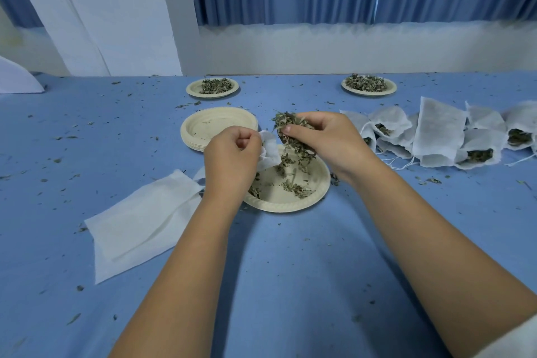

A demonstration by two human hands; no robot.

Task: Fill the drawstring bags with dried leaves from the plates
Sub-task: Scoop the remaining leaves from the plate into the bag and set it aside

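My left hand [232, 157] pinches the rim of a white drawstring bag [268, 151] and holds it over a cream plate [290, 200] with a few dried leaves left on it. My right hand [325, 139] grips a bunch of dried leaves [290, 131] just right of the bag's mouth, and some leaves hang or drop toward the plate. Most of the bag is hidden behind my left hand.
Empty white bags [139, 224] lie flat at the left. Several filled bags [453, 136] are piled at the right. A stack of empty plates [218, 128] sits behind my hands. Two plates of leaves [212, 87] [369, 85] stand at the back. Leaf crumbs litter the blue table [290, 270].
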